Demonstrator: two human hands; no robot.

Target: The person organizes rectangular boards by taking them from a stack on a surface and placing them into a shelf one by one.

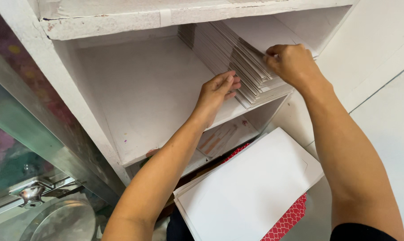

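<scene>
Cards (pixel 237 58) stood stacked on white shelf (pixel 153 98); left hand (pixel 215 93) lay flat against them, right hand (pixel 291 62) pinched their top edges.

Both hands (pixel 255 76) touch shelved white card stack (pixel 237 58).

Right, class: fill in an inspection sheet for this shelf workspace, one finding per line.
Surface: white shelf board, paint chipped and stained.
Job's things: stack of white cards leaning on the shelf.
Clutter: white sheets over red patterned material below.
Grippers: left hand against the stack's edge; right hand pinching the top cards.
Cables: nothing seen.
Surroundings: white wall; metal fitting at lower left.
</scene>
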